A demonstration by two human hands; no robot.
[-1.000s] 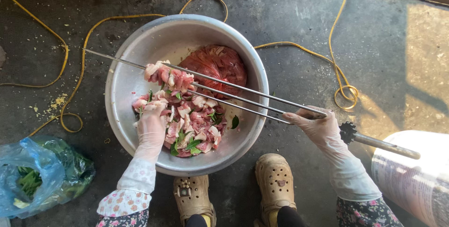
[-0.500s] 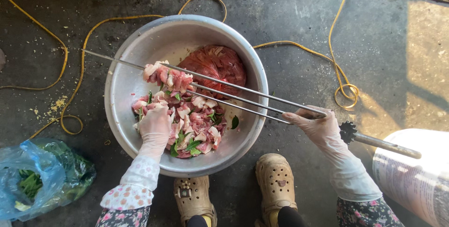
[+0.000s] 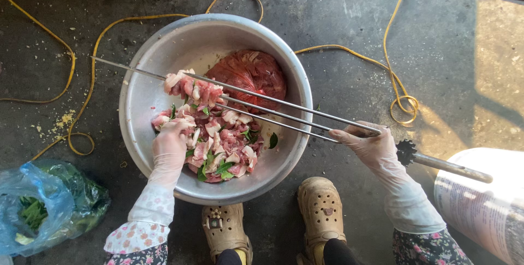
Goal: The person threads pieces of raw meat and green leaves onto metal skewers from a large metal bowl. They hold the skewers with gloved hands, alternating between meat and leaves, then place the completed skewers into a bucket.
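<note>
The gloved left hand [image 3: 170, 147] reaches down into a wide metal bowl [image 3: 143, 134], fingers curled and pinching a piece from the heap of cut raw meat [image 3: 221, 145] mixed with green leaves. The gloved right hand [image 3: 364, 142] is clenched around the handle end of several long metal skewers [image 3: 284, 113], just outside the bowl's right rim. The skewers slant across the bowl, their points passing over its far left edge, and a few meat chunks [image 3: 191, 87] are already threaded near the tips. A darker red mass [image 3: 251, 74] lies at the back of the bowl.

Judging from this, the threading is at an early stage: most of the skewer length is bare. The next move seems to call for lifting the pinched piece up to the sharp points, keeping fingers off the tips.

The bowl sits on a dark concrete floor. A yellow cord [image 3: 98, 41] loops around its left and back sides. A blue plastic bag [image 3: 38, 210] of greens lies well to the left, a white cylinder [image 3: 480, 205] stands at the right, and two beige clogs [image 3: 322, 213] press close under the near rim, so open room is mainly above the bowl.
</note>
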